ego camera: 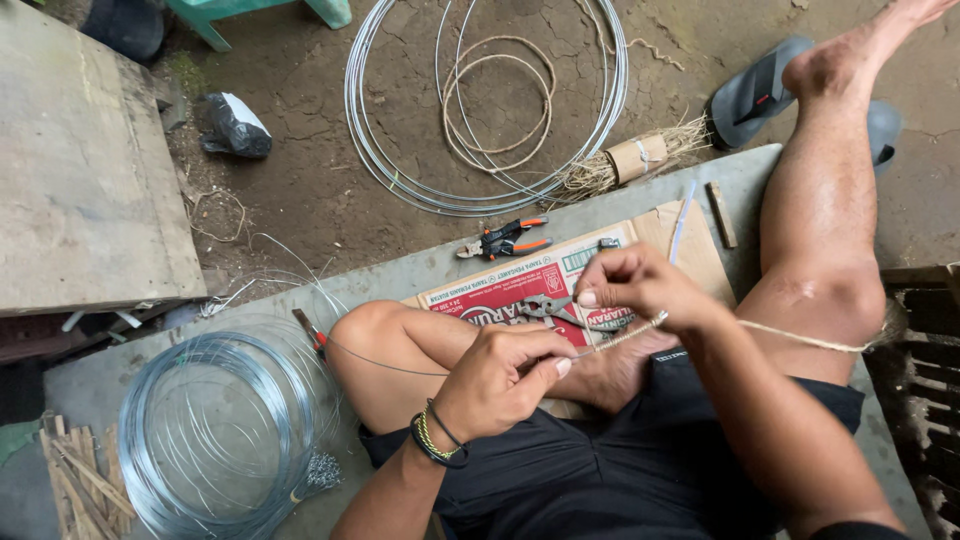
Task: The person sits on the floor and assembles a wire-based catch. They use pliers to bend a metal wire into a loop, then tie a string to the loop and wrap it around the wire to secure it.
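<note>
I sit cross-legged on a concrete slab (440, 262). My left hand (500, 375), with bracelets on the wrist, pinches a thin grey wire (385, 365) that runs off to the left past my knee. My right hand (635, 285) holds a thin tan rattan strip (800, 338), which stretches to the right over my leg. The two hands meet above my lap, where wire and strip come together. Grey pliers (548, 308) lie on a flattened cardboard box (520, 285) just under my right hand.
A coil of thin wire (215, 430) lies at the left on the slab. Orange-handled cutters (505, 240) lie by the slab edge. Large wire and rattan hoops (490, 110) rest on the dirt. A bundle of fibres (625, 160), sandals (760, 90) and a wooden board (80, 160) are nearby.
</note>
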